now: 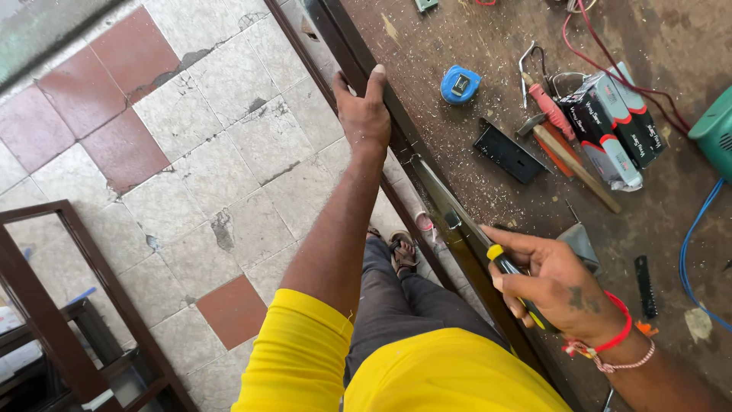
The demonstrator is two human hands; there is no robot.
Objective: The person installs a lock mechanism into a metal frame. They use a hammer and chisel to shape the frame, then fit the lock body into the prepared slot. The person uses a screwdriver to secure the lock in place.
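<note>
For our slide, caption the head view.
Left hand steadies a dark frame; right hand works a yellow-handled screwdriver against it.

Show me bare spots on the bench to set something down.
Free: the patch between the blue tape measure, the black plate and the dark frame; also the bench above the tape measure. Crowded: around the boxes, hammer and red wire, and by the right hand holding the screwdriver.
</note>
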